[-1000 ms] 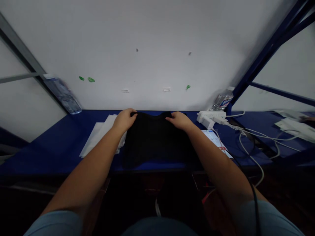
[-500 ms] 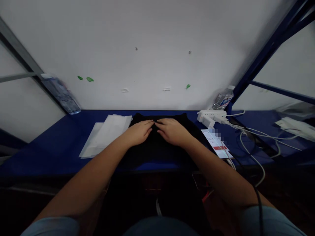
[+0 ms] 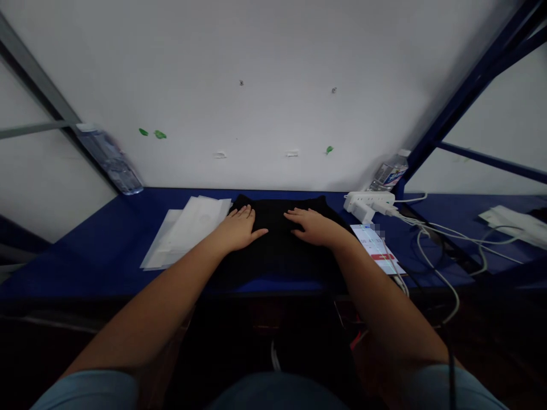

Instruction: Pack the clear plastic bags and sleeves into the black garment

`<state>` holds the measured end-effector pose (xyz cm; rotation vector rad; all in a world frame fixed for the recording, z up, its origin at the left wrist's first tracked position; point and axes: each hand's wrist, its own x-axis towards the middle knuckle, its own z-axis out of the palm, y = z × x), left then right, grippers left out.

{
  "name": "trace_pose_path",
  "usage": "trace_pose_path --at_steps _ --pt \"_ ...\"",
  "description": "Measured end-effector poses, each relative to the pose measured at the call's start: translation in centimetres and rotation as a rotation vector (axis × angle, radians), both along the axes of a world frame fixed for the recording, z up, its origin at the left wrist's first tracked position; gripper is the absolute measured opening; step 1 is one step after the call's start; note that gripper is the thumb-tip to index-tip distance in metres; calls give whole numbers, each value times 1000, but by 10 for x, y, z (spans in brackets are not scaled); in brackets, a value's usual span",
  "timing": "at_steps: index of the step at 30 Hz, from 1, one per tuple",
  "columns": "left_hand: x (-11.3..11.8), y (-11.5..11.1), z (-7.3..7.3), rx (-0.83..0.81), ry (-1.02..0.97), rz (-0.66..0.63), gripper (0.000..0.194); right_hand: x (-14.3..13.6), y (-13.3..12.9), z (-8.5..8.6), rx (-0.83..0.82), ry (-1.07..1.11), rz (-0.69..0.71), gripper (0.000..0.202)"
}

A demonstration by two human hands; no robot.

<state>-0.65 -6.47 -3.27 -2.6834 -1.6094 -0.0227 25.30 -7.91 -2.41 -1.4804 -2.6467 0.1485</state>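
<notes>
A black piece of cloth, perhaps a garment point(image 3: 273, 245), is spread on the blue desk point(image 3: 98, 239) in front of me. On its left part my left hand point(image 3: 239, 229) lies flat, palm down, thumb stretched toward the middle. My right hand point(image 3: 314, 226) rests on the right part with its fingers extended. Neither hand grips anything, and a stretch of black cloth shows between them. The cloth's dark folds are hard to make out.
Left of the cloth lie frosted plastic sheets or bags point(image 3: 188, 230). On the right are a lit phone point(image 3: 376, 247), a white power strip point(image 3: 370, 200) and tangled cables point(image 3: 444, 279). Plastic bottles lean at the left point(image 3: 111, 162) and right point(image 3: 390, 171) against the wall.
My hands have slid apart from the middle of the cloth, the left one leftward and the right one rightward. Their fingers are more spread now.
</notes>
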Motion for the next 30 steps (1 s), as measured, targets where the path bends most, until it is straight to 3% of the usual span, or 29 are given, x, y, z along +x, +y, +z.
trace_pose_path --at_steps 4,8,13,19,25,30 --pt "2 -2 5 24 -17 -154 84 23 0 10 12 4 -30 72" --pt "2 1 1 6 -34 -300 67 40 -8 9 87 -23 -159 73" --pt "1 6 -4 5 -67 -281 57 56 -25 0 243 53 -322 54" --pt "2 4 1 -13 -109 -226 52 54 -40 -9 482 133 -621 45" --pt "2 1 5 -8 -164 -212 51 48 -44 -14 642 144 -640 44" --pt "3 1 4 -50 -162 -242 54 50 -55 -10 575 115 -728 45"
